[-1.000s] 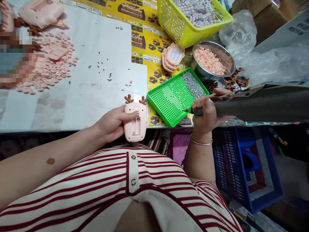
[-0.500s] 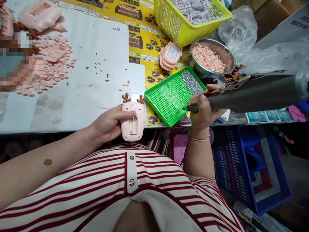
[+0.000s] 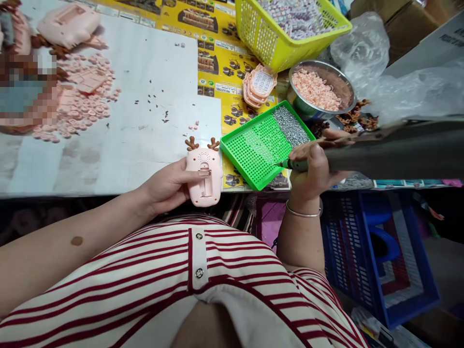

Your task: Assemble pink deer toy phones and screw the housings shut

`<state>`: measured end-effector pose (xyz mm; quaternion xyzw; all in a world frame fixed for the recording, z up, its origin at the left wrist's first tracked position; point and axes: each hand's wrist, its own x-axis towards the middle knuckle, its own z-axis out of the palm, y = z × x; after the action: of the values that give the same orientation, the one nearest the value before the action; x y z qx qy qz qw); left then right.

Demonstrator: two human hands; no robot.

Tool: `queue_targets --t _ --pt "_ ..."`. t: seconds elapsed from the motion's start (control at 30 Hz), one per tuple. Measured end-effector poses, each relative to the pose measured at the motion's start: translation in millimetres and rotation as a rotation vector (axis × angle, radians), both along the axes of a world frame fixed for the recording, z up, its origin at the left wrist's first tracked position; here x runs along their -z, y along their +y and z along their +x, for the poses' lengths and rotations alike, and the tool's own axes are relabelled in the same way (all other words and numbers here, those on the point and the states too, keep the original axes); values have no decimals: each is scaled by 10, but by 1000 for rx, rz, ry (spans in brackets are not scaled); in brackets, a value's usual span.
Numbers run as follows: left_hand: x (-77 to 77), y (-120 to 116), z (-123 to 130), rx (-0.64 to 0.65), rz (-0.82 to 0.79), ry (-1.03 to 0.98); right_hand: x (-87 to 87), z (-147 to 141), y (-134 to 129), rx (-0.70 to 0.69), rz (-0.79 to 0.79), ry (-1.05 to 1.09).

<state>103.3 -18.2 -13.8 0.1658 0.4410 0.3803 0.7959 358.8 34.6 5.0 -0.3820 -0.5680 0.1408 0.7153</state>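
My left hand [image 3: 172, 182] grips a pink plastic toy case [image 3: 212, 159] with brown antlers, its back turned up. The thumb lies across the top of an uncovered battery compartment [image 3: 206, 187], and there are holes near the case's corners. My right hand [image 3: 313, 169] is wrapped round a grey electric screwdriver [image 3: 391, 152] that lies sideways. Its tip [image 3: 277, 165] is over a green perforated tray [image 3: 250, 150]. Small silver screws [image 3: 292, 126] are heaped at the far right end of that tray.
Beyond the tray stand a steel bowl [image 3: 353, 99] of small pink parts, a stack of pink plates [image 3: 259, 87] and a yellow basket [image 3: 290, 53]. Pink buttons [image 3: 87, 108] and casings [image 3: 68, 29] lie at the left. Blue crates [image 3: 391, 309] are below the table on the right.
The screwdriver's rear end has swung slightly lower in view, its tip staying over the tray. My left hand keeps hold of the toy case. The whole view has shifted a little.
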Motion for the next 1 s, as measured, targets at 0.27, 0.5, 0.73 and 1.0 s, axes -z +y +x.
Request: queue_targets --t 0.27,0.5,0.73,1.0 --pt "53 1 34 6 76 -63 -341 -743 -209 -385 100 141" --pt "41 9 55 26 129 -67 -56 -937 -98 -378 -32 -31" --pt "67 38 44 71 110 -71 41 -969 -21 -525 -28 47" --pt "64 70 39 107 107 -59 146 -1000 123 -677 -110 -1"
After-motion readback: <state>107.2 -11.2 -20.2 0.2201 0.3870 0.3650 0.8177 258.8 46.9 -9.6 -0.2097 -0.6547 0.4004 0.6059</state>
